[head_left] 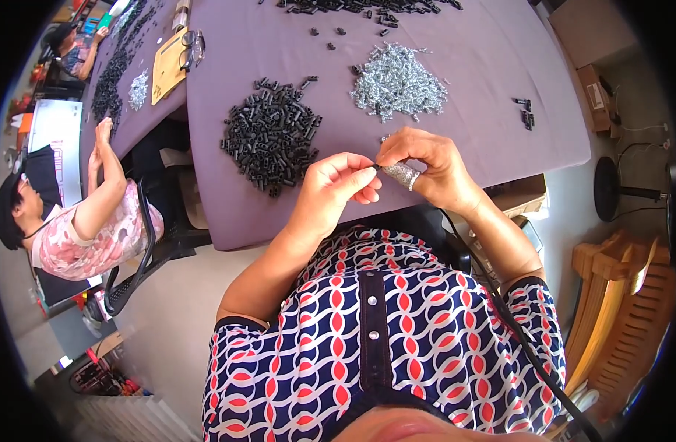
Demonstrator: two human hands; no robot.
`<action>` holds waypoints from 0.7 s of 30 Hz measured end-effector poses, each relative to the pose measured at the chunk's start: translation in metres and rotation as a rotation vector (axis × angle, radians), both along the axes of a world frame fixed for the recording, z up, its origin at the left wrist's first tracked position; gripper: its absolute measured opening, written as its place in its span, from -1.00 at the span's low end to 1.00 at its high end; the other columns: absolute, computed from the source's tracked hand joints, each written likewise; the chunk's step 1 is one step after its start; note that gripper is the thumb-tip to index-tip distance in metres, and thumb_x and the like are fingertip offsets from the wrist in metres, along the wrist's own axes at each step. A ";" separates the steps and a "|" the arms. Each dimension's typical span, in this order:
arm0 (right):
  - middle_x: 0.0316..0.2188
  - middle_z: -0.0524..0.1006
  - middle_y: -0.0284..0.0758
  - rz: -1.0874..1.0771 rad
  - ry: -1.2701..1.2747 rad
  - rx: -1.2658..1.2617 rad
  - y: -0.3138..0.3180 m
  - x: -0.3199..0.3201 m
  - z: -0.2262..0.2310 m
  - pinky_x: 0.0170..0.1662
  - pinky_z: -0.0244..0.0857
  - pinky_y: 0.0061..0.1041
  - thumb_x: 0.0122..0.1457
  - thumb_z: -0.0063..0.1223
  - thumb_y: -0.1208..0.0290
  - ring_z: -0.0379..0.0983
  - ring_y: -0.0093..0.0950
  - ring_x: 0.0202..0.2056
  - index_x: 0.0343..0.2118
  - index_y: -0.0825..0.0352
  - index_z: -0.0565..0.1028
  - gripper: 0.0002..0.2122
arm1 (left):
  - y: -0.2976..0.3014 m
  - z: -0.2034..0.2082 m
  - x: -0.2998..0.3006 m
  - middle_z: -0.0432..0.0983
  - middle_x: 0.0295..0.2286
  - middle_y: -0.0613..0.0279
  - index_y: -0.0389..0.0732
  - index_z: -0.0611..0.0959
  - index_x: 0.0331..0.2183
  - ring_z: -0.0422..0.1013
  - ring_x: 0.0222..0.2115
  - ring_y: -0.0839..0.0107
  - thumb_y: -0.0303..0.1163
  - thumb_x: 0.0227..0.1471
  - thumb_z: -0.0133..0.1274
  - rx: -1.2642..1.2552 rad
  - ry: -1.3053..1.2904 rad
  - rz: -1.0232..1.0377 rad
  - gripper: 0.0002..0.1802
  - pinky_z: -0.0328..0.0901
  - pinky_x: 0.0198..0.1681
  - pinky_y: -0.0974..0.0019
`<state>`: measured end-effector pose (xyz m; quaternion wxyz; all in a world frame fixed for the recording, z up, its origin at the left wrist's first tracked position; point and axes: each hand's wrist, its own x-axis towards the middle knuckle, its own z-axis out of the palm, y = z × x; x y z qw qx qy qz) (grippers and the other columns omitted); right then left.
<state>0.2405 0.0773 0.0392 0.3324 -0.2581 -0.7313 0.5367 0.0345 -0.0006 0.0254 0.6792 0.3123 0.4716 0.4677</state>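
Observation:
Over the table's near edge, my two hands meet fingertip to fingertip. My left hand (332, 184) pinches a small black part (376, 167) between thumb and index finger. From the other side, my right hand (435, 171) has its thumb and bent index finger closed at the same part. A silvery wrapping (402, 175) covers my right thumb. Left of my hands lies a pile of small black tubular parts (268, 132). Beyond them is a heap of tiny silvery, spring-like pieces (398, 82). The small part is mostly hidden by my fingertips.
The table (493, 81) has a purple-grey cover. A few black parts (527, 118) lie at the right, and a larger black pile (353, 6) at the far edge. Another person (84, 221) sits at left. Glasses (192, 51) rest by a yellow envelope (169, 66). A cable hangs past my right arm.

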 end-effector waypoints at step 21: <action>-0.09 0.57 -0.24 0.021 -0.113 -0.089 -0.006 0.001 0.003 -0.09 0.42 -0.40 0.03 0.19 0.70 0.53 -0.39 -0.09 0.22 0.31 0.37 -0.38 | 0.004 -0.010 -0.007 0.63 -0.38 0.21 -0.27 0.66 -0.22 0.54 -0.41 0.47 -0.44 0.14 0.17 -0.101 -0.103 -0.024 -0.84 0.43 -0.30 0.42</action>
